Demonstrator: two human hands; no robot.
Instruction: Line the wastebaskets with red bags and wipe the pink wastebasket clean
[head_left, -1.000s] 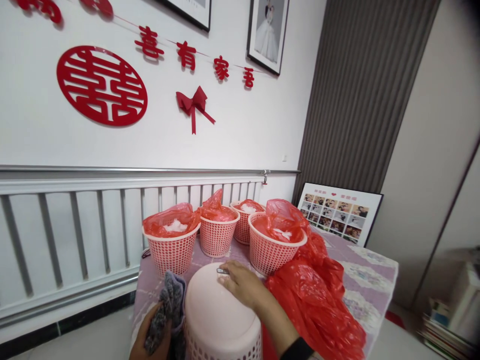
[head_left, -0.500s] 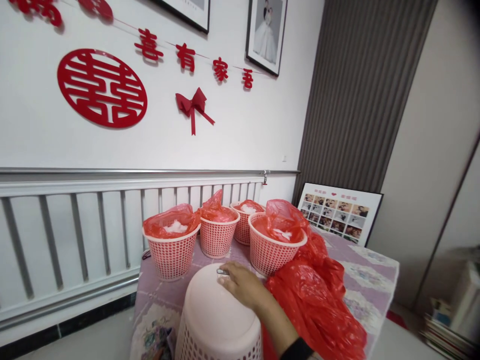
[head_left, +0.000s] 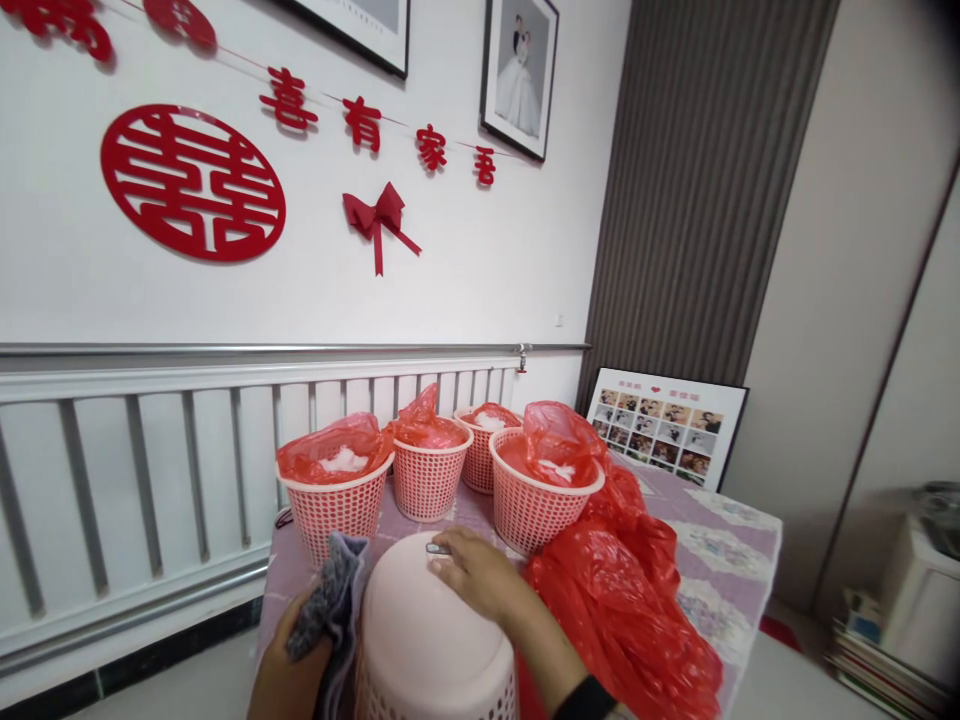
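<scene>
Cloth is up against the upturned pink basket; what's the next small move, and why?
Probably draw the grey cloth in the left hand down the upturned pink plastic basket: the cloth touches its left side, and the right hand rests flat on top, steadying it.

Upturned basket at near table edge, right hand flat on top, left hand with cloth against left side. Behind: four lined baskets in a row. Right of upturned basket: loose plastic bag. Radiator behind table; photo frame leaning at right rear.
</scene>
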